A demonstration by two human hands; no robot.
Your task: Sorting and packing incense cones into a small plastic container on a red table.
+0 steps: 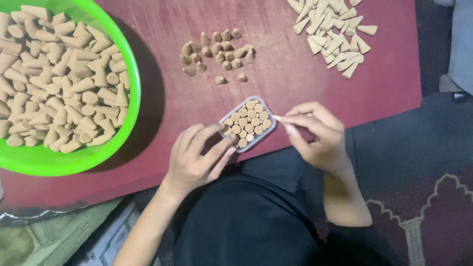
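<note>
A small clear plastic box [268,113] sits near the front edge of a dark red board [295,83], packed with several brown cones standing upright, their round bases up. My left hand [197,157] steadies the box's left side with its fingertips. My right hand [315,133] pinches one pale cone [277,118] at the box's right edge.
A bright green bowl [133,83] full of pale cones fills the left. A loose group of brown cones [217,51] lies mid-board. A pile of lighter cones [332,32] lies at the top right. A patterned rug [423,216] lies at the lower right.
</note>
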